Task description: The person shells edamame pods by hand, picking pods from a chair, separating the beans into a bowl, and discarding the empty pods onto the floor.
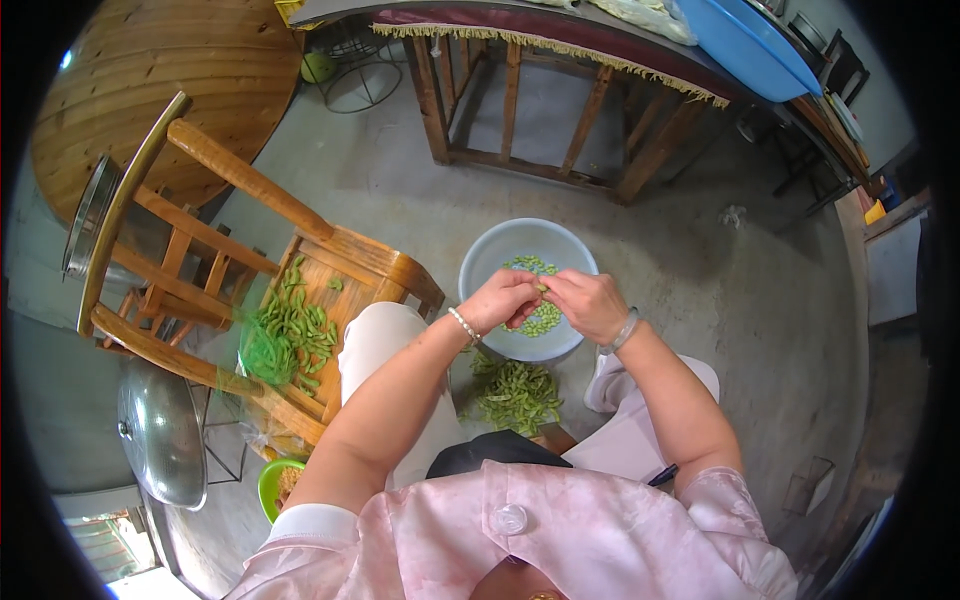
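Note:
Over a pale blue plastic basin [486, 251], my left hand [499, 298] and my right hand [591, 306] meet at the fingertips. A small green soybean pod [541, 287] is pinched between them, mostly covered by the fingers. Shelled green beans [541, 324] lie scattered on the bottom of the basin, partly hidden below my hands. On the floor just in front of me, between my legs, is a heap of green pods [517, 396]; whether they are split cannot be made out. More pods [300, 326] are spread on the seat of a wooden chair to my left.
Beside the pods on the wooden chair [251, 180] lies green mesh netting [270, 352]. A metal lid [161, 435] and a bright green bowl [270, 487] are at the lower left. A cloth-edged table [517, 142] stands ahead, bearing a large blue basin [750, 49].

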`<move>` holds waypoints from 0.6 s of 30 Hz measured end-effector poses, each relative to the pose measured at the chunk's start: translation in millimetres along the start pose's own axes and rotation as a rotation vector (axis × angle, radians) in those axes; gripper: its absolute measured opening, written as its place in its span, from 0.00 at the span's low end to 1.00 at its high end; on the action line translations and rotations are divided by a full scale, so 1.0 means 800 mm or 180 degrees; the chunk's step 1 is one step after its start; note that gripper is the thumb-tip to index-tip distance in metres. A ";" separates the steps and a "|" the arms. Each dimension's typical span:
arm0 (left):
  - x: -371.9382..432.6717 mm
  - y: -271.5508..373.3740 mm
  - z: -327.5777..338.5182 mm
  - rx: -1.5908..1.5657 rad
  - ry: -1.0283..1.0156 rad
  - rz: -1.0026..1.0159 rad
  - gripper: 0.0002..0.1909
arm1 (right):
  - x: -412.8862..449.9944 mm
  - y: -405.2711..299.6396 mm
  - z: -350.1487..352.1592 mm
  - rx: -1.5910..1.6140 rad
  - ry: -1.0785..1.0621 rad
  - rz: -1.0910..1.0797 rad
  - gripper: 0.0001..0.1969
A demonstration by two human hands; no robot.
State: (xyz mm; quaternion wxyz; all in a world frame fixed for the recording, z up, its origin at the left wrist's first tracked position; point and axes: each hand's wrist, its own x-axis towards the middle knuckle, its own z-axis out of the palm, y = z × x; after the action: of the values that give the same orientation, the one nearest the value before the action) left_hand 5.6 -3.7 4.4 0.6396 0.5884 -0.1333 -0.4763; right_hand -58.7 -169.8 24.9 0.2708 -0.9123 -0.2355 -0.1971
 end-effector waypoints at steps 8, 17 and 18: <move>-0.002 -0.001 0.008 -0.0017 0.0212 0.0245 0.06 | -0.004 -0.003 0.006 -0.0264 -0.0036 0.0055 0.06; 0.000 -0.013 0.005 0.0915 0.0504 0.0722 0.07 | 0.000 0.001 0.009 0.2308 -0.0619 0.2185 0.09; 0.000 -0.012 0.005 0.1147 0.0502 0.0862 0.07 | -0.002 0.005 0.011 0.2729 -0.0660 0.2360 0.11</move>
State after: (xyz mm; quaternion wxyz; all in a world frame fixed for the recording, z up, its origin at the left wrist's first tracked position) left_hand -1.6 -5.1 -2.8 0.5907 0.7052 -0.2436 -0.3073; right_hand -55.8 -168.4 15.8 0.6430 -0.7571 0.0159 0.1144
